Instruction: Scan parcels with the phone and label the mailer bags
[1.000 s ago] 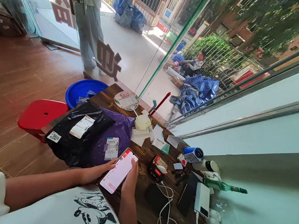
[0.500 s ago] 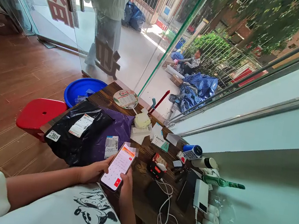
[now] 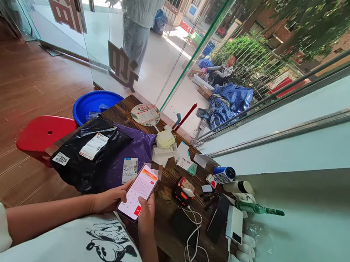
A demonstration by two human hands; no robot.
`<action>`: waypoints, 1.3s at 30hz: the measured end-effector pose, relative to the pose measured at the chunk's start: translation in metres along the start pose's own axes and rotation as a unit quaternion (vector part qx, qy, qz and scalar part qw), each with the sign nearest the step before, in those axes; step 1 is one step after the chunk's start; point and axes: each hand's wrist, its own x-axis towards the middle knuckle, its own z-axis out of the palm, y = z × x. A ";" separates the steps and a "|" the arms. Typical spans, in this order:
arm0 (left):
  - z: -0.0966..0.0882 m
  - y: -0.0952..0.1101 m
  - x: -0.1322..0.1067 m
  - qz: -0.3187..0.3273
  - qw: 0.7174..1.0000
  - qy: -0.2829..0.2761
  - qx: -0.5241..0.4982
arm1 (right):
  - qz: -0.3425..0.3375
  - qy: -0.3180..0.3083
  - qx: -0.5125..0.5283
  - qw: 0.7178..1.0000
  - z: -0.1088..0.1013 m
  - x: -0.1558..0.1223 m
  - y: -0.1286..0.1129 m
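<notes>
— Fingers (image 3: 124, 195) first: how do they stand?

— Curled inward on both hands, holding 1 phone (image 3: 137, 192) between them. Left hand (image 3: 112, 201): bare, thumb along the left edge. Right hand (image 3: 146, 219): bare, thumb bent over the lower right of the screen; whether it touches the glass, I cannot tell.

— The phone itself?

— Slim, rectangular, rounded corners, dark rim. Lit screen, mostly white, with an orange band above and 1 red block below. Held tilted in front of a white cloth shirt (image 3: 74, 243) with a black printed figure, just beside the parcels.

— Parcels, then.

— 2. Black parcel (image 3: 72, 171): glossy, creased plastic, white paper labels, 1 reading 5013. Purple parcel (image 3: 141, 145): softer sheen, partly beneath the black.

— Right of the phone?

— Dark wooden table (image 3: 162, 213), grain visible. On it, 1 boxy black-and-red device (image 3: 183, 192), looped white cables (image 3: 198, 241), 1 smooth white block (image 3: 234, 224) and 1 green bottle (image 3: 255, 208) on its side.

— Farther out?

— 1 round, flat fan (image 3: 145, 114) at the far end; 1 red stool (image 3: 37, 133), round-cornered; 1 round blue tub (image 3: 81, 105). Beyond the clear glass, 1 standing person (image 3: 144, 2) in a grey jacket.
</notes>
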 end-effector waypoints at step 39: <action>0.021 0.014 -0.003 0.029 0.993 0.101 0.053 | 0.010 -0.071 0.005 0.997 0.005 0.000 -0.011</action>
